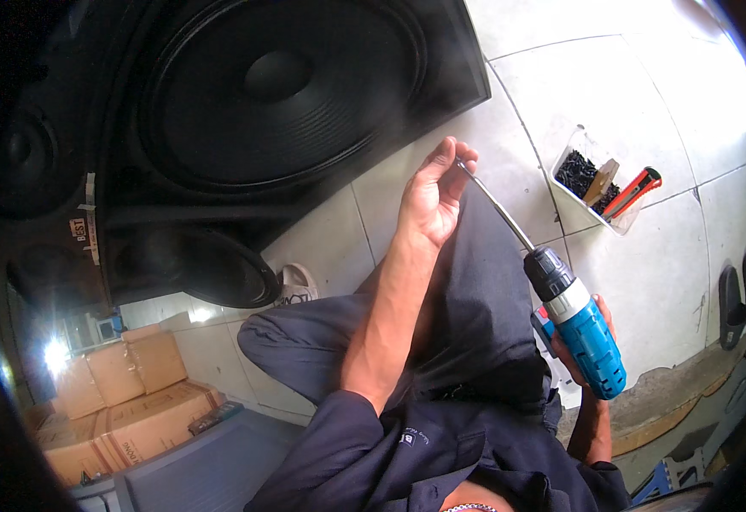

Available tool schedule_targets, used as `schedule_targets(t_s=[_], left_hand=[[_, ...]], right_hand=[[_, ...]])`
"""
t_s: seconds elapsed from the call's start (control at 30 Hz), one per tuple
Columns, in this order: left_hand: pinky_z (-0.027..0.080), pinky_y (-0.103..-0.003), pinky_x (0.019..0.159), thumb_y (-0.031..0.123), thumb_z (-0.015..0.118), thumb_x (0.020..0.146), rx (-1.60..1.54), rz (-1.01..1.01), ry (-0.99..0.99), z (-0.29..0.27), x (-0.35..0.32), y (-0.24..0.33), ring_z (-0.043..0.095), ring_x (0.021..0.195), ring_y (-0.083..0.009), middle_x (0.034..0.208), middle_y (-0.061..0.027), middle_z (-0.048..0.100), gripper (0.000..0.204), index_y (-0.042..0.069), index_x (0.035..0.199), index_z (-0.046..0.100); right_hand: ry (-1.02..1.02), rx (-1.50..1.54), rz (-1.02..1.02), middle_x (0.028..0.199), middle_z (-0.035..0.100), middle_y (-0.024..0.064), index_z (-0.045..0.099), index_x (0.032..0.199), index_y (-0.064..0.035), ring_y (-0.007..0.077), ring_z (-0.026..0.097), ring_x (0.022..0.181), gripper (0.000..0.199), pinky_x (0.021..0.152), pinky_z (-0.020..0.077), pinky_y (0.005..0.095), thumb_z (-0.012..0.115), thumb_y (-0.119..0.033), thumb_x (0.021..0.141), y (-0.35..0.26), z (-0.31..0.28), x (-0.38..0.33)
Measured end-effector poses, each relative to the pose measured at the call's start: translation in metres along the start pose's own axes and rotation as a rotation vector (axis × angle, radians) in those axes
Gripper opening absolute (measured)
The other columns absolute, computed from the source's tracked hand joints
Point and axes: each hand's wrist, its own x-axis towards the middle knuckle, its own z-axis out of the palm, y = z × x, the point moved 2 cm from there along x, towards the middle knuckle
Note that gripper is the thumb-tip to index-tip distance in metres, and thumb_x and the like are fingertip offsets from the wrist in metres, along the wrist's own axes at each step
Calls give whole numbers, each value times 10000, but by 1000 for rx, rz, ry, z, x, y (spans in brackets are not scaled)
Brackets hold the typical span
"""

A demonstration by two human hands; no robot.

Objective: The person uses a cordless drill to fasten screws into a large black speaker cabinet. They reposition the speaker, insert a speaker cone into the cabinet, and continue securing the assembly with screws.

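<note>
My right hand [569, 350] grips a blue cordless drill [589, 346] with a black and silver chuck; most of its fingers are hidden behind the body. A long metal driver bit [501, 211] runs from the chuck up and left to my left hand [434, 192]. The left thumb and fingers close together around the tip of the bit. Whether they also pinch a small piece there is too small to tell. Right of the bit, a clear plastic tub [571, 205] on the floor holds many small black screws [576, 174] and an orange-red box cutter [633, 194].
A large black speaker cabinet [441, 81] with a big round cone [279, 128] fills the upper left. Cardboard boxes [147, 410] are stacked at lower left beside a grey panel [219, 465]. Dark sandals [731, 307] lie on the white tiled floor [680, 290] at far right.
</note>
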Motion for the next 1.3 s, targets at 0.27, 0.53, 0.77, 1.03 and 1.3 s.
schedule_targets(t_s=[0.27,0.53,0.77,1.03,1.3], left_hand=[[572,-250,752,142,629,849,76,86,41,0,19,9,642,859,-203,891,-93,638,137,15,896,605],[557,-255,808,131,589,878,54,-10,15,-54,113,15,630,905,-212,939,-110,624,157,-12,939,576],[561,-294,834,89,543,905,-44,-91,46,-90,155,-4,626,938,-257,957,-148,613,149,-45,969,552],[563,-295,837,126,523,920,53,-98,83,-121,149,-13,625,956,-264,971,-157,619,183,-44,978,560],[561,-293,833,139,529,920,82,-85,110,-119,150,-4,624,960,-264,977,-152,624,185,-32,979,565]], right_hand=[[-55,367,-158,898,648,162,526,1109,1,270,646,740,359,645,508,338,647,-73,780,6,33,39],[-163,-185,-528,1017,592,80,553,1139,-111,223,593,827,413,693,463,330,609,-125,730,14,89,124],[-221,-376,-511,1015,578,48,551,1198,-237,181,562,760,442,644,439,297,594,-159,765,34,125,141],[-337,-461,-580,988,567,29,534,1192,-307,153,543,744,439,655,422,273,568,-181,773,50,131,141],[-327,-418,-588,965,561,23,519,1201,-331,135,539,742,467,660,423,261,576,-176,765,52,141,145]])
